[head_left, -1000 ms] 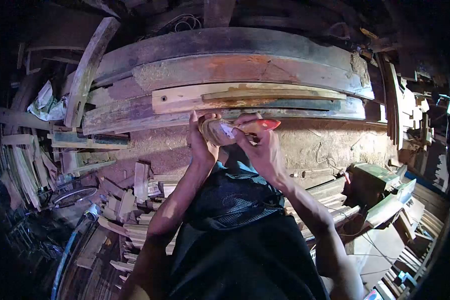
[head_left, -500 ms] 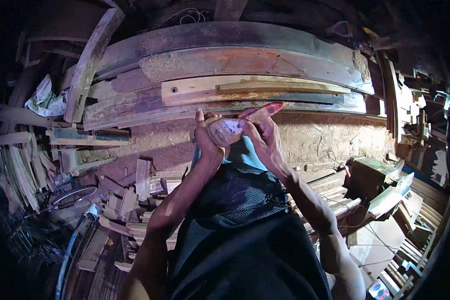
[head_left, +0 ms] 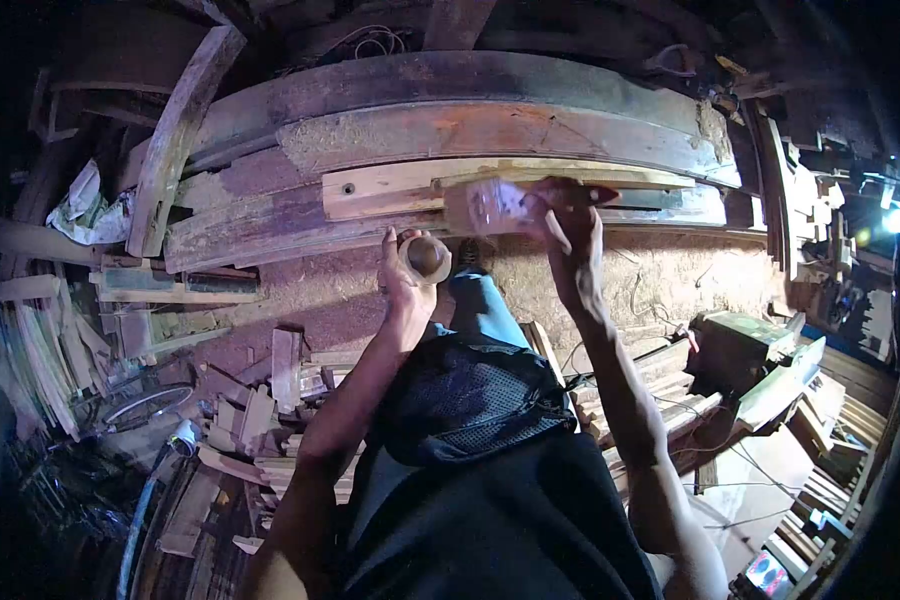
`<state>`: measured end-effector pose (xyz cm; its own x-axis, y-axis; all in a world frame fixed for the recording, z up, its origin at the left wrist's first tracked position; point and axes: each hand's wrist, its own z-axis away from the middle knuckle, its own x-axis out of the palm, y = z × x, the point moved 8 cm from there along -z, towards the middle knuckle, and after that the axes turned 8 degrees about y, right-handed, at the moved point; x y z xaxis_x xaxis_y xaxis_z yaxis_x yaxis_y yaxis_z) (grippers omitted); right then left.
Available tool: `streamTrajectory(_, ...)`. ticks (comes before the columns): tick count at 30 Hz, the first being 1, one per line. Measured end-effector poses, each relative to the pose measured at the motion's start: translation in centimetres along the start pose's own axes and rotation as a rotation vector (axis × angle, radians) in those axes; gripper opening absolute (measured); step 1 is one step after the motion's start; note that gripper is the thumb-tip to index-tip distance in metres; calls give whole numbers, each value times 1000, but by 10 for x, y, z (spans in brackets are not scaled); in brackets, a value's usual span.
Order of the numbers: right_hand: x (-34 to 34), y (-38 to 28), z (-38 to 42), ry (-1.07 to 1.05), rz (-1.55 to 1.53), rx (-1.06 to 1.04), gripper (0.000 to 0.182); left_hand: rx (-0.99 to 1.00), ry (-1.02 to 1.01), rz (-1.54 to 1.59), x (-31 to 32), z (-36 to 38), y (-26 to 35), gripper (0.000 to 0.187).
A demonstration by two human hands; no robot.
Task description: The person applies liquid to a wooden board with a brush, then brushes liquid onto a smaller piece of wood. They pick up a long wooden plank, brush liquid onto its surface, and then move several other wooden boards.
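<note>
My left hand [head_left: 406,293] is wrapped round a small cup [head_left: 425,256], its round mouth facing up and dark brown inside. In my right hand [head_left: 574,240] is a wide paintbrush [head_left: 497,207], smeared by motion, its red handle pointing right and its head left. The brush head overlaps a pale wooden board [head_left: 385,188], which has a round dark hole near its left end. A narrower wooden strip [head_left: 610,176] runs along the board's upper right part. Both lie on a bench of long, worn planks [head_left: 270,228].
A slanted post [head_left: 183,140] stands at the bench's left. Wood offcuts [head_left: 255,415] are piled at lower left, near a blue hose [head_left: 140,520]. A box-shaped object [head_left: 745,345] and loose cords lie at right. Sawdust [head_left: 660,270] covers the ground before the bench.
The paintbrush has come away from the cup, moving right and up over the board with my right hand. My left hand has shifted slightly left, and the cup's mouth now shows.
</note>
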<state>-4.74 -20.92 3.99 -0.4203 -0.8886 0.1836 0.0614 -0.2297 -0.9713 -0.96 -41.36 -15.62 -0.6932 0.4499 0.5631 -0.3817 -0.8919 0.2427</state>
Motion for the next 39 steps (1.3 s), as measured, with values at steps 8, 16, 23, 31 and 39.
streamTrajectory(8,1,97,-75,62,707,-157,31,70,10,23,-12,14,30,34)
streamTrajectory(16,-91,43,-91,167,882,-286,22,38,32,7,-18,23,40,36)
streamTrajectory(23,-334,19,-166,510,294,-385,23,16,35,64,-24,24,45,36)
streamTrajectory(31,-92,19,-79,61,1225,-744,19,28,-39,58,-16,24,49,33)
streamTrajectory(39,6,45,-69,-178,697,-446,24,171,101,-46,4,37,56,26)
